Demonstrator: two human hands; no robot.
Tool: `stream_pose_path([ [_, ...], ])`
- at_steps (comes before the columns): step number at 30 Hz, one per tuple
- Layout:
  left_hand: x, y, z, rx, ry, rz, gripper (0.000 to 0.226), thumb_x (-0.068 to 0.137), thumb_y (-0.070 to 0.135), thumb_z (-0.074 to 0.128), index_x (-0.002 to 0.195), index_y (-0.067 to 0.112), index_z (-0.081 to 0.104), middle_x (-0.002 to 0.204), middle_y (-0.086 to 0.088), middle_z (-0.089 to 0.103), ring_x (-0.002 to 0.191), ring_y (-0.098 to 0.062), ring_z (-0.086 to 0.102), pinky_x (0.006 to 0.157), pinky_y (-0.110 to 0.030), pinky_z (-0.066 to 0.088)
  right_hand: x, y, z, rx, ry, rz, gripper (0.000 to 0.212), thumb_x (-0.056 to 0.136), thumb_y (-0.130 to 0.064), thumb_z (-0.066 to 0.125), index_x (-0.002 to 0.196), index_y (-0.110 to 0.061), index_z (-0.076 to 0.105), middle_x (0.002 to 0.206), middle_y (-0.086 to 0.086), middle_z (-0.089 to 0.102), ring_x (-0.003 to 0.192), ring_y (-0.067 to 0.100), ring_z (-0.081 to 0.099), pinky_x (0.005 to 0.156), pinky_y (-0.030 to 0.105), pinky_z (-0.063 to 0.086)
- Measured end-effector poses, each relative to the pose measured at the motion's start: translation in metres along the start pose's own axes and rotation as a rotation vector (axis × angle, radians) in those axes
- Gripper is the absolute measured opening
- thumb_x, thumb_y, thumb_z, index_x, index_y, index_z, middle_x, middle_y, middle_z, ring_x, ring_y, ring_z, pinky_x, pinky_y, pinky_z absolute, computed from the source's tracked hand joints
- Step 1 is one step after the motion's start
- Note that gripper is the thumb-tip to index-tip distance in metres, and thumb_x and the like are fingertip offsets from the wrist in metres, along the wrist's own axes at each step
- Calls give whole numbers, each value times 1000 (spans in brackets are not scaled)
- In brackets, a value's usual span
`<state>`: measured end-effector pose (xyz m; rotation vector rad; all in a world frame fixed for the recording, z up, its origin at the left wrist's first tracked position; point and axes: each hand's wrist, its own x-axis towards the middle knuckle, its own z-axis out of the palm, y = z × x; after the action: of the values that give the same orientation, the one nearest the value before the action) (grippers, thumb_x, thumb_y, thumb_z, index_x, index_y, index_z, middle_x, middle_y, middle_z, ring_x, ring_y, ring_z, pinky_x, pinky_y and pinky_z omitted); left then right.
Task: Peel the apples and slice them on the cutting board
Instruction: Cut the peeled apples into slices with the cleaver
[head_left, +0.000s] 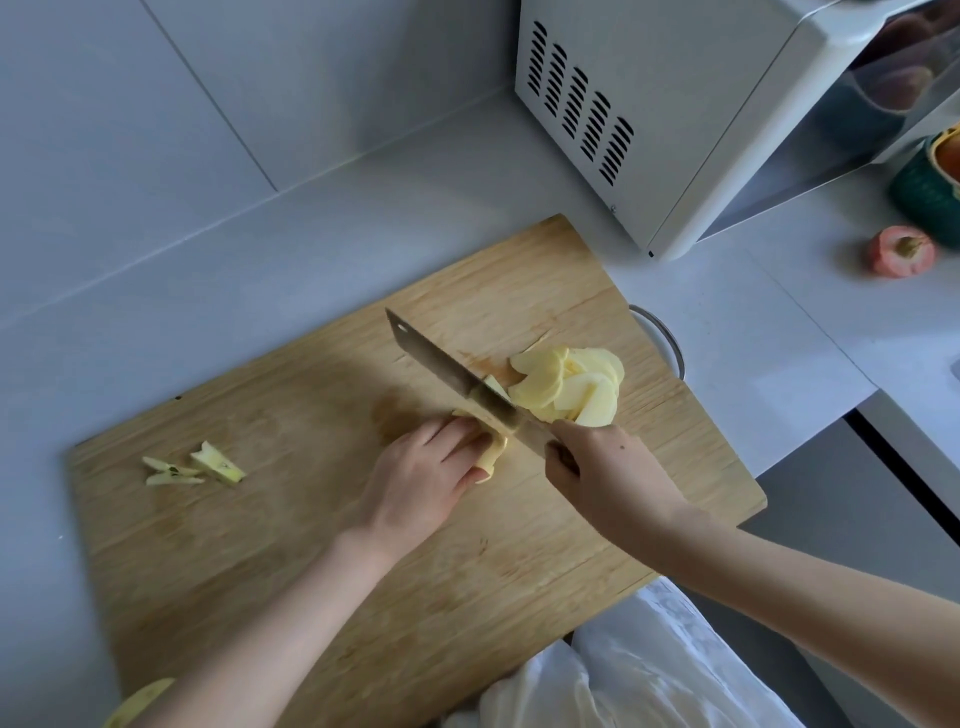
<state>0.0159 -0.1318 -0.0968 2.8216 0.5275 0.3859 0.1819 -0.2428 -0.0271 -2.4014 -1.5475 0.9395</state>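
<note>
Where the cutting board (291, 519) lies on the grey counter (260, 270), left hand (415, 483) holds apple piece (491, 454), right hand (602, 467) grips knife (441, 364).

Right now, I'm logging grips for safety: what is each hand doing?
Left hand: holds the pale peeled apple piece down on the wooden cutting board.
Right hand: grips the handle of the broad steel cleaver.

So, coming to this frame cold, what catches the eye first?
The cleaver at mid-board stands out, gripped by the right hand, its blade down against a peeled apple piece that the left hand holds on the wooden cutting board. Just right of the blade lies a fanned pile of pale slices. Core scraps sit near the board's left end.
</note>
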Motion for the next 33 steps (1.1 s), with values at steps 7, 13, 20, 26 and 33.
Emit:
stream_pose_path([
  [7,2,-1,-1,23,30,38,28,69,27,74,94,15,75,98,-1,71,95,-15,52,65,-28,53,-11,-9,-10,-129,-56,-8,32,98,-21,35,67,-19,30,59,-3,36,49,11,30,45,22,24],
  [13,3,0,-3,35,4,49,29,68,26,77,94,14,73,98,-2,71,91,-19,61,65,-28,53,-11,-14,-13,-152,-83,-3,31,99,-22,34,68,-20,29,61,-4,37,50,11,32,47,23,27],
  [20,-3,-1,4,-28,-12,-19,33,68,22,85,98,15,74,100,0,69,91,-15,52,60,-28,51,18,-13,19,-72,-46,20,32,96,-18,38,65,-16,28,58,0,36,52,19,34,50,32,30],
  [26,-3,2,2,-15,12,-13,29,69,22,82,96,16,75,101,-2,71,90,-19,63,69,-27,54,2,-1,5,-18,1,-4,37,97,-21,38,62,-20,26,55,-2,34,47,14,29,48,27,27],
  [33,-2,-3,6,55,66,56,30,84,31,51,93,14,73,98,-3,70,97,-18,51,75,-28,50,-14,-11,-10,-126,-45,-9,31,99,-22,34,68,-19,28,59,-3,37,50,13,31,47,24,26],
])
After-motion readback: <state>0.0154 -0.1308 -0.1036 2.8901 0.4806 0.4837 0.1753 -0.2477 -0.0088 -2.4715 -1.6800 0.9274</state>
